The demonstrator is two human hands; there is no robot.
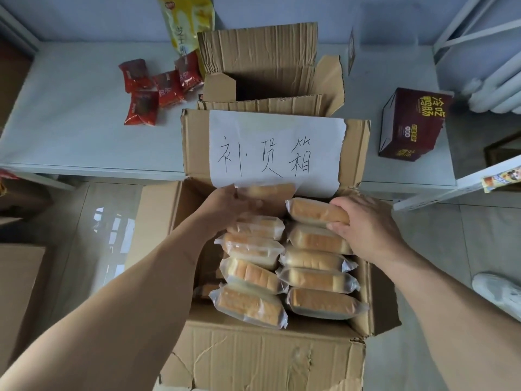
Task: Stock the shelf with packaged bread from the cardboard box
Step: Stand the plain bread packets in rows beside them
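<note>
Over the open cardboard box (253,359) on the floor below the shelf (70,131), my left hand (228,203) grips the farthest bread pack (270,190) and my right hand (363,224) curls round another pack (313,211), so both can lift out together.

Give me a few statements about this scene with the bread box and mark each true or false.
1. The right hand grips a clear-wrapped bread pack at the far end of the right row. True.
2. The open brown cardboard box holds red packets. False: it holds two rows of clear-wrapped bread; the red snack packets lie on the pale shelf.
3. A white paper sheet with handwriting is on the box's raised flap. True.
4. The left hand rests on the floor. False: its fingers reach a bread pack at the far end of the left row.
</note>
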